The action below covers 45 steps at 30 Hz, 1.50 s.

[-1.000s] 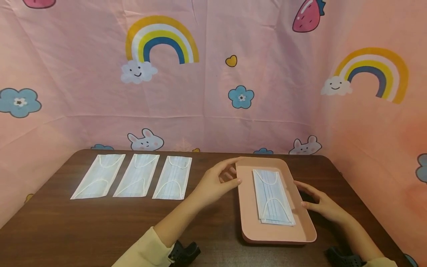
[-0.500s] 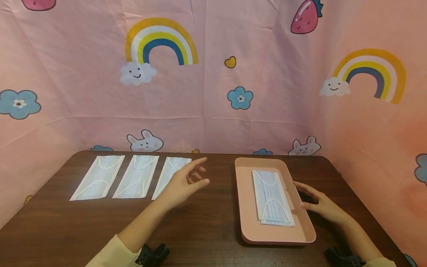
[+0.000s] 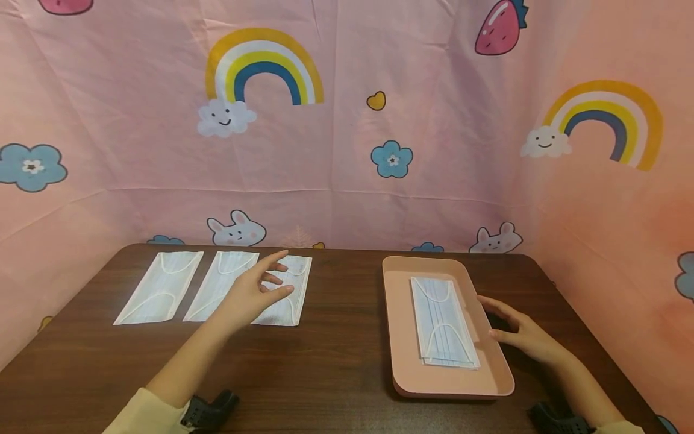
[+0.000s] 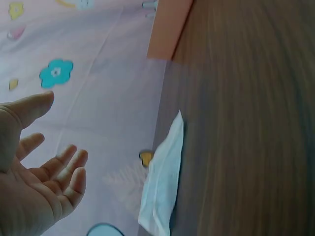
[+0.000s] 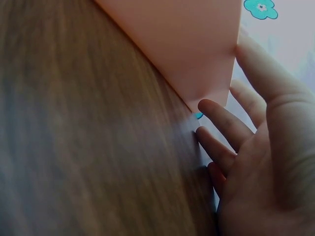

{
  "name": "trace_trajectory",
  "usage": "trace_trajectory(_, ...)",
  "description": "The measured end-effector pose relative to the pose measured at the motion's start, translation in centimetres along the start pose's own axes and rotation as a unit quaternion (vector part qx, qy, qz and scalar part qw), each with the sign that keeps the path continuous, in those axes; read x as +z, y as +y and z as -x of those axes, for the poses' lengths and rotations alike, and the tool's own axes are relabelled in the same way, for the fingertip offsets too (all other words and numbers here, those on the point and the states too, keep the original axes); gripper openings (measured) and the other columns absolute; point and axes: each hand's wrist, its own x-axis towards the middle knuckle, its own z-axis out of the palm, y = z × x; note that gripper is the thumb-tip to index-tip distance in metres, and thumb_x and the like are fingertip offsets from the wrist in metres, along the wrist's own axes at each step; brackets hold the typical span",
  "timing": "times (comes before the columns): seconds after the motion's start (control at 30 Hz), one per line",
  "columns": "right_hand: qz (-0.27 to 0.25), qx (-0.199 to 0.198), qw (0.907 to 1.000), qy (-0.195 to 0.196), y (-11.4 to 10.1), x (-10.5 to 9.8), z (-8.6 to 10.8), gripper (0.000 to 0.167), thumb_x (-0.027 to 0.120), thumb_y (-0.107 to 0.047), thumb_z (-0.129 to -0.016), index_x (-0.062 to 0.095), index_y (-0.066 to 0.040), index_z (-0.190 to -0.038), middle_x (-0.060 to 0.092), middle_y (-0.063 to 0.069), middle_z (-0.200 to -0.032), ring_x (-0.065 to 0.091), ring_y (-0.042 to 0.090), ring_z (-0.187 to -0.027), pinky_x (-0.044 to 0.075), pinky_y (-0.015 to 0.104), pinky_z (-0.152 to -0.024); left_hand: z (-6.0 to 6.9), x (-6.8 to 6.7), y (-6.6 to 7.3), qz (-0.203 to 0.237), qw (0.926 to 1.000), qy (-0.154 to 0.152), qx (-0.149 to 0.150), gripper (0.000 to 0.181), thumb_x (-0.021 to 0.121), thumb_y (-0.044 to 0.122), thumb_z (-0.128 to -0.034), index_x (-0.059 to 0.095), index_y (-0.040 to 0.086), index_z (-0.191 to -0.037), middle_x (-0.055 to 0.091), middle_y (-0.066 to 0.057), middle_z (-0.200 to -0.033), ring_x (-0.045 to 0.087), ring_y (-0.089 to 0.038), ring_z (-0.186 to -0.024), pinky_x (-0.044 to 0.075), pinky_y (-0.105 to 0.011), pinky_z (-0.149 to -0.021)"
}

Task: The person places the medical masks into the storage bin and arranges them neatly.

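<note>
My left hand (image 3: pixel 250 298), fingers parted and loosely bent, hovers over the middle and right masks of a row on the left of the table. It holds nothing. That row has a left face mask (image 3: pixel 159 288), a middle face mask (image 3: pixel 230 268) and a right face mask (image 3: pixel 287 304), partly hidden by the hand. At the right, a pink tray (image 3: pixel 403 361) carries stacked face masks (image 3: pixel 444 322), slightly offset, ear loops up. The right hand (image 3: pixel 528 337) touches the tray's right side; in the right wrist view its thumb (image 5: pixel 266 69) meets the rim, its fingers loosely extended.
The brown wooden table (image 3: pixel 336 361) reaches back to a pink patterned cloth (image 3: pixel 347 150), which also stands along both sides. A black wrist mount (image 3: pixel 211 410) sits on the left forearm, another black wrist mount (image 3: pixel 558 419) on the right.
My left hand has left the tray's left edge and moved left across the table to above the masks. The right hand, tray and masks have stayed where they were.
</note>
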Motion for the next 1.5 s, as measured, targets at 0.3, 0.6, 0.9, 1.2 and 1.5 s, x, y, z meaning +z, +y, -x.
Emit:
trace_trajectory(0.3,0.023,-0.003,0.9997,0.008,0.3,-0.1,0.3,0.061,0.062,-0.004,-0.09,0.037,-0.006,-0.146,0.042,0.023,-0.141,0.04,-0.005,-0.12,0.041,0.024,-0.091,-0.4,-1.0,-2.7,-0.006,0.9998,-0.009,-0.016,0.072,0.073,0.018,-0.0866,0.036,0.01,-0.148,0.052,-0.024,-0.129,0.055,-0.039,-0.11,0.048,-0.049,-0.086)
trace_trajectory(0.6,0.02,0.002,0.9998,0.006,-0.1,-0.1,0.4,0.061,0.061,-0.004,-0.09,0.036,-0.006,-0.146,0.041,0.023,-0.142,0.039,-0.006,-0.12,0.041,0.024,-0.091,-0.9,-0.8,-4.5,-0.036,0.998,-0.02,-0.047,0.073,0.073,0.015,-0.0856,0.035,0.005,-0.147,0.049,-0.028,-0.131,0.052,-0.043,-0.114,0.045,-0.053,-0.092)
trace_trajectory(0.9,0.01,-0.005,0.9999,-0.002,0.0,-0.2,0.4,0.062,0.061,-0.002,-0.09,0.036,-0.006,-0.146,0.04,0.024,-0.142,0.04,-0.005,-0.12,0.041,0.024,-0.091,-1.9,-0.5,-5.6,-0.071,0.9944,-0.018,-0.076,0.075,0.074,0.018,-0.0841,0.035,0.002,-0.146,0.048,-0.031,-0.131,0.051,-0.045,-0.114,0.043,-0.057,-0.091)
trace_trajectory(1.2,0.012,0.0,0.9999,-0.003,0.1,-0.1,0.1,0.061,0.061,-0.004,-0.09,0.036,-0.007,-0.146,0.041,0.023,-0.142,0.04,-0.006,-0.119,0.042,0.024,-0.09,-2.7,0.2,-6.0,-0.123,0.9876,-0.021,-0.096,0.075,0.076,0.015,-0.0806,0.038,-0.002,-0.143,0.045,-0.035,-0.132,0.048,-0.05,-0.115,0.041,-0.06,-0.092)
trace_trajectory(1.5,0.017,-0.003,0.9998,-0.002,0.1,-0.1,0.0,0.062,0.061,-0.003,-0.09,0.036,-0.007,-0.146,0.04,0.023,-0.142,0.04,-0.006,-0.12,0.042,0.027,-0.09,-3.1,0.7,-6.5,-0.135,0.9852,-0.02,-0.104,0.071,0.077,0.007,-0.0761,0.044,-0.006,-0.138,0.042,-0.039,-0.131,0.036,-0.055,-0.122,0.033,-0.063,-0.097)
